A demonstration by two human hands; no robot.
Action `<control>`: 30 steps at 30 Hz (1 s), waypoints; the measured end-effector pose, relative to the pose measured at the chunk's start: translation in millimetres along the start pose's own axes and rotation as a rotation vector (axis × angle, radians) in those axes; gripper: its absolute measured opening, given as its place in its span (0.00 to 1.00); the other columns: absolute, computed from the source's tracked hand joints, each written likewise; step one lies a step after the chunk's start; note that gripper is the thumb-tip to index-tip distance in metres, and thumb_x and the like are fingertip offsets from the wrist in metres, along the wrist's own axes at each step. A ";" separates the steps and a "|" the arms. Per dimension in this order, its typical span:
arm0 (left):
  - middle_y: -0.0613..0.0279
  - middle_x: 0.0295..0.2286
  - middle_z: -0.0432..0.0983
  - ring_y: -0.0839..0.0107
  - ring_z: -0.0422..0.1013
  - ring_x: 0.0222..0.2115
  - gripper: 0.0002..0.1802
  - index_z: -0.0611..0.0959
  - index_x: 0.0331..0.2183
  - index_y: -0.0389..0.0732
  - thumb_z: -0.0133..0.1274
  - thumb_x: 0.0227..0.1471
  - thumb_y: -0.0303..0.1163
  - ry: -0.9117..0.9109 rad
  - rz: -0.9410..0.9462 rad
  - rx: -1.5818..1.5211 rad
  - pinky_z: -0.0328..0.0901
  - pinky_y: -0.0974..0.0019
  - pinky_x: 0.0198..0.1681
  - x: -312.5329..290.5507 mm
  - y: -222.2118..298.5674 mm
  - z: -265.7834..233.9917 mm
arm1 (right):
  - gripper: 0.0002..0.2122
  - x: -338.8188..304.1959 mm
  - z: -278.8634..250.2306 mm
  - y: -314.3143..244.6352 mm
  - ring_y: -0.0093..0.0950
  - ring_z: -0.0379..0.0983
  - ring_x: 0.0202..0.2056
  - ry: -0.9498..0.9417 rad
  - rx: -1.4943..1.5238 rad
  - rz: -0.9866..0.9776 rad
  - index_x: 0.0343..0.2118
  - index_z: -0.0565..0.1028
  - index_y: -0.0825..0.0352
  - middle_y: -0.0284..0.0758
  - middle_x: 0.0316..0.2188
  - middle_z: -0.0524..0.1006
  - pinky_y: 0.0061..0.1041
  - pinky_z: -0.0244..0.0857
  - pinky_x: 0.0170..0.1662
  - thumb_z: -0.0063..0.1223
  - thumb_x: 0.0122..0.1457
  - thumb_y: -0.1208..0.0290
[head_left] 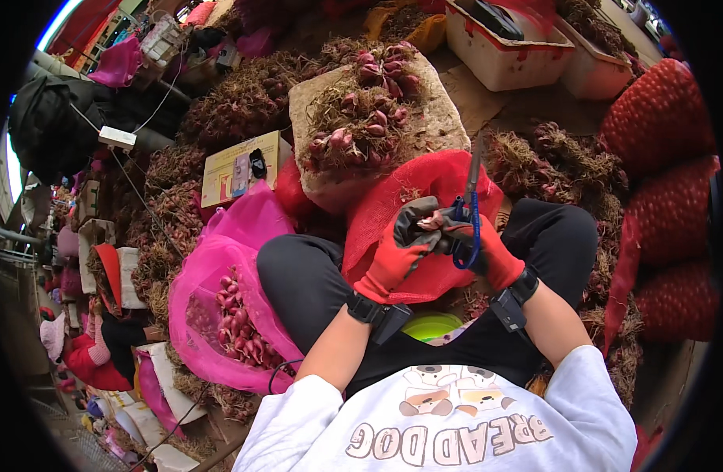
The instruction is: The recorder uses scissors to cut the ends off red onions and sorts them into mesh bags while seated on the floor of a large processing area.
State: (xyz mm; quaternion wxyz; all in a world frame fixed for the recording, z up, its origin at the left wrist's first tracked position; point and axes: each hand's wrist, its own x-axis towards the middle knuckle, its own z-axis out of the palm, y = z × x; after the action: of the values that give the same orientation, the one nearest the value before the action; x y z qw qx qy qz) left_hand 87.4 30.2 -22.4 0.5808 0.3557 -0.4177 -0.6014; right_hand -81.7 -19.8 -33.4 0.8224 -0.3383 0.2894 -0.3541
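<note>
My left hand [399, 248], in a red and black glove, is closed round a small pale pink shallot [431, 221]. My right hand [491, 253], gloved alike, grips a pair of scissors [473, 189] by their blue handles, with the blades pointing up and away from me. The fingertips of my right hand meet the shallot too. Under both hands a red mesh sack [365, 224] lies between my knees. Beyond it, bunches of shallots [360, 126] with dry roots and stalks rest on a pale foam block [436, 118].
A pink mesh bag [190, 315] of trimmed shallots lies by my left knee. Behind it stands a yellow box [223, 169] with small items on top. Heaped shallots [562, 169] lie at the right, beside full red sacks [664, 110]. White foam crates [499, 59] stand at the back.
</note>
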 end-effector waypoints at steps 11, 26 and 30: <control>0.62 0.36 0.71 0.73 0.70 0.36 0.22 0.73 0.43 0.36 0.58 0.42 0.22 0.115 0.118 0.708 0.66 0.71 0.39 -0.7 4.2 -0.2 | 0.13 -3.7 -2.1 -3.3 0.20 0.71 0.22 0.085 -0.145 0.021 0.39 0.73 0.71 0.33 0.26 0.76 0.17 0.65 0.25 0.54 0.54 0.67; 0.65 0.36 0.73 0.81 0.67 0.37 0.21 0.72 0.44 0.36 0.53 0.45 0.17 0.066 0.033 0.403 0.64 0.77 0.38 -4.0 -6.2 7.6 | 0.14 -3.7 -3.3 -1.6 0.21 0.74 0.27 0.075 -0.272 -0.135 0.41 0.73 0.70 0.33 0.30 0.77 0.19 0.68 0.29 0.56 0.53 0.69; 0.66 0.37 0.72 0.81 0.66 0.36 0.19 0.72 0.43 0.35 0.54 0.46 0.18 0.192 -0.165 0.257 0.63 0.76 0.40 -11.7 35.2 -0.3 | 0.13 -4.2 -1.7 -6.5 0.19 0.72 0.24 0.158 -0.149 -0.059 0.39 0.73 0.69 0.31 0.25 0.75 0.17 0.66 0.26 0.55 0.54 0.67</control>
State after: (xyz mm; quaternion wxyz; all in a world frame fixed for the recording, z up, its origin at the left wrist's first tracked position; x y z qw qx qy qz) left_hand 102.7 42.6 9.0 0.5162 0.5160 -0.4033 -0.5520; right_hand -87.9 -20.4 -28.5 0.7589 -0.3778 0.3687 -0.3813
